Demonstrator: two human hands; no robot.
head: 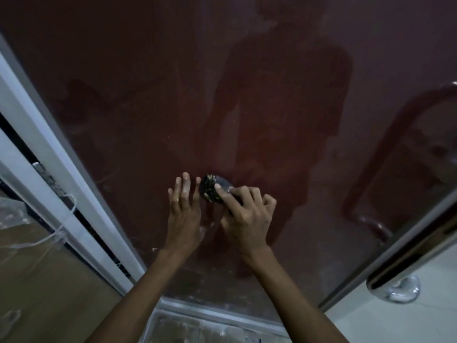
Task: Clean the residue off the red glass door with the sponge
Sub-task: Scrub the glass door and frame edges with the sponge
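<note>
Head view: red glass door (148, 107) looks smeared and hazy. Mid-frame, right hand (244, 214) grips the dark sponge (210, 189) against it. Left hand (184, 206) presses flat beside, fingers straight.

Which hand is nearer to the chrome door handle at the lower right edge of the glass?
Right. The right hand, gripping the sponge against the red glass door, sits between the left hand and the chrome door handle. The left hand lies flat on the glass, farther off.

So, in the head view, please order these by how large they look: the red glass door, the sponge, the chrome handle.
1. red glass door, fills most of the view
2. chrome handle, though nearness to the camera enlarges it
3. sponge, partly hidden by the right hand
</note>
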